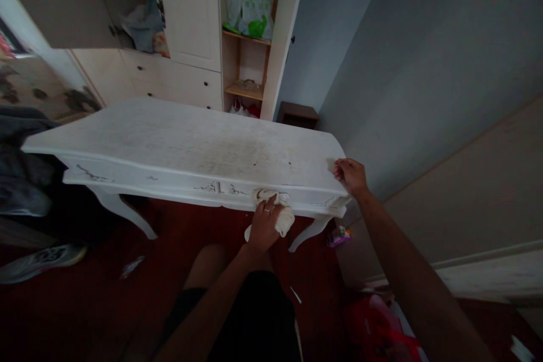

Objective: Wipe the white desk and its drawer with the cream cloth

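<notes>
A white table (169,136) with curved legs and a stained top stands in front of me. My left hand (263,226) is closed on a crumpled white cloth (283,216) and presses it against the table's front edge. My right hand (350,175) rests on the table's right corner, its fingers curled over the edge. My knee (212,263) shows below, between my arms.
A white wardrobe (190,17) with open shelves and plastic bags (250,0) stands behind the table. A grey wall (424,68) lies to the right. A shoe (42,260) and scraps lie on the dark red floor (106,305). Red items (377,328) sit at lower right.
</notes>
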A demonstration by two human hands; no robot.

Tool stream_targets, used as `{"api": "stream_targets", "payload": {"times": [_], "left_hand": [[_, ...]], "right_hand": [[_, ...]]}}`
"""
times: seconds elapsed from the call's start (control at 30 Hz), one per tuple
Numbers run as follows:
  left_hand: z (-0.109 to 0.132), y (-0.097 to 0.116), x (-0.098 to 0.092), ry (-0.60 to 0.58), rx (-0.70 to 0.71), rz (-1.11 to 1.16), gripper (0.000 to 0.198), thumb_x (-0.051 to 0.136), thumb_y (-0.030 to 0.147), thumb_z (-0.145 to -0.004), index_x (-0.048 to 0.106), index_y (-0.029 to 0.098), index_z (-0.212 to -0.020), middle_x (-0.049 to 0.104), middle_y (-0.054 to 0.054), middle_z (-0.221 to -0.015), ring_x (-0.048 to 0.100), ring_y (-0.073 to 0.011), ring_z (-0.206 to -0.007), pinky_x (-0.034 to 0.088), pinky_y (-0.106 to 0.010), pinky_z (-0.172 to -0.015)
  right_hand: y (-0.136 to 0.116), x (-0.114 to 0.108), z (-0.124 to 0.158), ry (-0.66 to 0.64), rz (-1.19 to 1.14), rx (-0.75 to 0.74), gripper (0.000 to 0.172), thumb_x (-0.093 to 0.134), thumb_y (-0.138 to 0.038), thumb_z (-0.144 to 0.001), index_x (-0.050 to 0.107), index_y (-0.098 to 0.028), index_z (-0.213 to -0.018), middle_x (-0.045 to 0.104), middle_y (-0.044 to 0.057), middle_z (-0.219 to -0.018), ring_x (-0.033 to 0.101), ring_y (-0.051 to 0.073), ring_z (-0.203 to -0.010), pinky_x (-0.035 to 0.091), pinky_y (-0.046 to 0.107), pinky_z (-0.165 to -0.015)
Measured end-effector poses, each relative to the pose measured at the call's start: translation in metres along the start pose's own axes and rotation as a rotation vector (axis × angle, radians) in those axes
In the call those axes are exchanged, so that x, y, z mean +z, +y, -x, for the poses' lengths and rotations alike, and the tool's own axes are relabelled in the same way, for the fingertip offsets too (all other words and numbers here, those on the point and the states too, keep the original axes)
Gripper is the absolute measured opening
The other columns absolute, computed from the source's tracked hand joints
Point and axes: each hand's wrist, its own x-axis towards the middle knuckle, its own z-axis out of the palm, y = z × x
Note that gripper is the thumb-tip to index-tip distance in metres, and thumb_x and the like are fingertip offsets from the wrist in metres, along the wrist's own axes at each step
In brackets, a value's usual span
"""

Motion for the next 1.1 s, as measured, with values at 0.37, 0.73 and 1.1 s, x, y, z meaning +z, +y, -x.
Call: {"api": "stream_targets", "payload": {"times": [0.37,0.73,1.1], "left_hand": [[0.004,0.039,0.036,0.284,-0.287,0.338,0.070,0.056,0.000,-0.059,0.051,0.020,-0.126,0.046,-0.015,-0.139,0.043,-0.0337,-0.133,0.035,-0.052,-0.114],[-0.018,0.085,0.045,0.040,0.044,0.288,0.058,0.062,0.004,-0.069,0.055,0.022,-0.124,0.045,-0.014,-0.147,0.040,-0.0325,-0.137,0.033,-0.051,-0.117],[-0.022,0.069,0.056,-0.038,0.082,0.027,0.061,0.060,-0.003,-0.065,0.055,0.024,-0.120,0.044,-0.012,-0.149,0.048,-0.0349,-0.130,0.041,-0.056,-0.108]], "right_hand": [[0.001,-0.001,-0.003,0.006,0.011,-0.005,0.028,0.075,-0.043,-0.071,0.065,-0.017,-0.068,0.063,0.001,-0.051,0.050,0.008,-0.038,0.039,0.018,-0.034],[-0.001,-0.002,-0.001,0.016,-0.034,-0.012,0.030,0.074,-0.045,-0.070,0.064,-0.017,-0.070,0.062,0.000,-0.051,0.048,0.007,-0.039,0.038,0.018,-0.035],[-0.003,-0.003,0.000,-0.018,-0.085,0.008,0.031,0.075,-0.046,-0.071,0.062,-0.017,-0.072,0.061,-0.001,-0.052,0.048,0.007,-0.040,0.036,0.018,-0.036]]}}
